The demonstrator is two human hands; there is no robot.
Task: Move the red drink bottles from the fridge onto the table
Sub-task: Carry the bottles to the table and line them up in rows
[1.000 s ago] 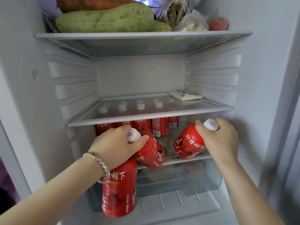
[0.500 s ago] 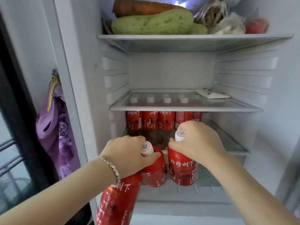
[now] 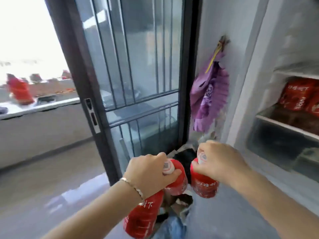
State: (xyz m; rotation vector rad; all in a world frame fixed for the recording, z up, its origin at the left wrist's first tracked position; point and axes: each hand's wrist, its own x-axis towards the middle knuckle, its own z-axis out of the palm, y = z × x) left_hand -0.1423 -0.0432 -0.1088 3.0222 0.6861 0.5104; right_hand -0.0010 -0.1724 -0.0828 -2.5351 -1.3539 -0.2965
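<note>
My left hand grips two red drink bottles by their necks: one hangs just under my thumb, the other dangles lower, below my wrist. My right hand grips a third red bottle at its white cap. All three hang in the air above the grey floor, left of the open fridge. More red bottles stand on a fridge shelf at the far right edge. The table is not in view.
A dark-framed sliding glass door stands straight ahead. A purple cloth hangs on the fridge's outer side. Bags and clutter lie on the floor below my hands. A blurred counter with red things runs at the left.
The view has swung left, away from the fridge interior toward the glass door. Both hands have drawn the three bottles out of the fridge and carry them lower.
</note>
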